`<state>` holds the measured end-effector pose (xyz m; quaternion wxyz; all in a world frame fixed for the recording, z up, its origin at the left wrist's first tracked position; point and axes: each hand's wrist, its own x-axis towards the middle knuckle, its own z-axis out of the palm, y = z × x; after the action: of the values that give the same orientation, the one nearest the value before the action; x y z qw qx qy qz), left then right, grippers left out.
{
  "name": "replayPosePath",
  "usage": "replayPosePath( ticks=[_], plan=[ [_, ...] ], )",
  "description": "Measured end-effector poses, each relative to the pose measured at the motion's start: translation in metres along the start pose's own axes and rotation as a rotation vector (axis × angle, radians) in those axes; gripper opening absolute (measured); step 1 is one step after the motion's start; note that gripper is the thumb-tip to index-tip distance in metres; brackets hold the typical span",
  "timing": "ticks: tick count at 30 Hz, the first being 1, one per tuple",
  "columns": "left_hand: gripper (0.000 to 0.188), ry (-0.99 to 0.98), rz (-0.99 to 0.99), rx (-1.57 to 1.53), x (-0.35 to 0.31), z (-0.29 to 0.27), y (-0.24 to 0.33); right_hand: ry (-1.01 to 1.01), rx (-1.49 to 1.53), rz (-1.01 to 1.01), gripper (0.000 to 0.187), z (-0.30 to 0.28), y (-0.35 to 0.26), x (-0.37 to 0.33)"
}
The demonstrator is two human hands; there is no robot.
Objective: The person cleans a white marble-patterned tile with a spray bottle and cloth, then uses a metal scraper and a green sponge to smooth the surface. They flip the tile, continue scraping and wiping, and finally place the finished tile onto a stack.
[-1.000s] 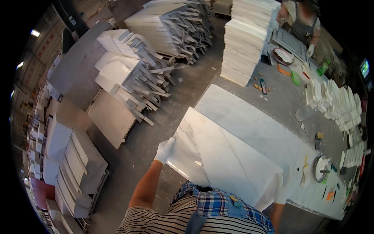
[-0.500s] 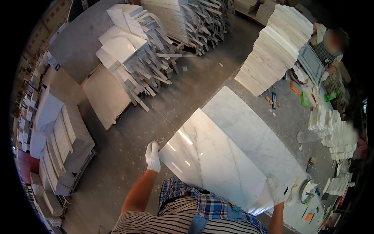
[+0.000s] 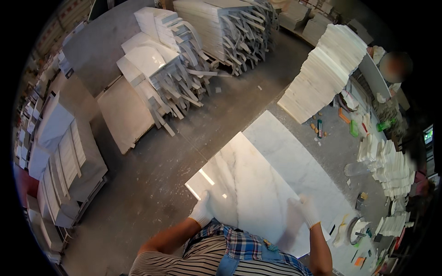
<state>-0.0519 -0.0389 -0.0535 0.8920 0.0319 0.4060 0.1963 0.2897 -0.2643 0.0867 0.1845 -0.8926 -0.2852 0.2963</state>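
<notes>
A polished white marble slab (image 3: 258, 184) with grey veins lies in front of me, its near edge close to my apron. My left hand (image 3: 201, 211), in a white glove, grips its near left edge, thumb lying on the top face and fingers hidden below. On the opposite long edge, my gloved right hand (image 3: 305, 210) closes round the border toward the slab's right end. Under and beyond this piece, a second marble slab (image 3: 294, 152) shows on the grey worktable (image 3: 331, 158).
A leaning row of white stone pieces (image 3: 322, 76) stands at the table's far end. Small tools, a clear plastic bottle (image 3: 358, 169) and stacked white strips (image 3: 391, 165) are on the right. Slab stacks (image 3: 69, 170) stand left across the floor. A co-worker (image 3: 391, 69) is at far right.
My left hand has come from beside the slab's left corner onto its near edge. The right hand has shifted up and left along the far edge. The view has tilted slightly.
</notes>
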Motion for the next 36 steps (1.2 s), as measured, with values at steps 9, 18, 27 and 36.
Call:
replayPosePath(
  ticks=[9, 18, 27, 36],
  plan=[
    [0.065, -0.006, 0.263, 0.229, -0.029, 0.067, 0.058, 0.177, 0.282, 0.049, 0.050, -0.018, -0.034, -0.074],
    [0.048, -0.077, 0.434, 0.447, -0.052, 0.189, 0.081, 0.419, 0.439, 0.131, 0.044, -0.034, -0.029, -0.112],
    [0.048, -0.322, 0.551, 0.630, -0.067, 0.263, 0.047, 0.497, 0.699, 0.146, 0.033, 0.001, 0.038, -0.151],
    [0.051, -0.424, 0.599, 0.823, -0.062, 0.293, -0.027, 0.348, 0.676, 0.020, 0.044, 0.033, 0.138, -0.172]
  ],
)
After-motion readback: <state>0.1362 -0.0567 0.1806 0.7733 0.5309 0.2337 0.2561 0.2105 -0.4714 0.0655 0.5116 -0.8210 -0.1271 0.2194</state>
